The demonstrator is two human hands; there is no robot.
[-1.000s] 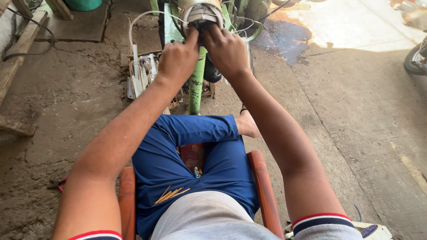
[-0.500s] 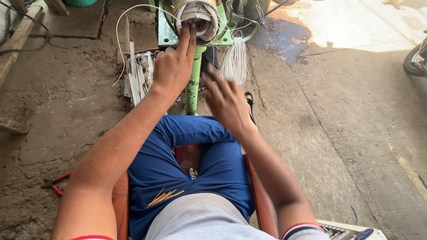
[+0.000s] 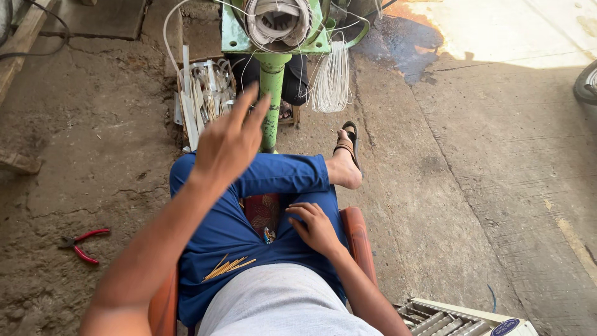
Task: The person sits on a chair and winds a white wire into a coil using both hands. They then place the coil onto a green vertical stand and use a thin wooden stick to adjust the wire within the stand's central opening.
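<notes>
The green stand (image 3: 272, 93) with a coil of white wire (image 3: 277, 22) on top stands on the ground just in front of the seated person.

The left hand (image 3: 229, 140) is raised in the air before the green pole, its fingers spread apart and holding nothing. The right hand (image 3: 316, 227) rests on the lap, on the blue trousers (image 3: 249, 205), with fingers loosely bent and empty. A few thin wooden sticks (image 3: 225, 267) lie on the left thigh. A bundle of white wires (image 3: 331, 78) hangs from the stand on the right side. A box of metal strips (image 3: 202, 93) sits on the ground left of the pole. Red pliers (image 3: 84, 244) lie on the dirt floor, well apart to the left. The person's foot wears a dark sandal (image 3: 349, 144).
</notes>
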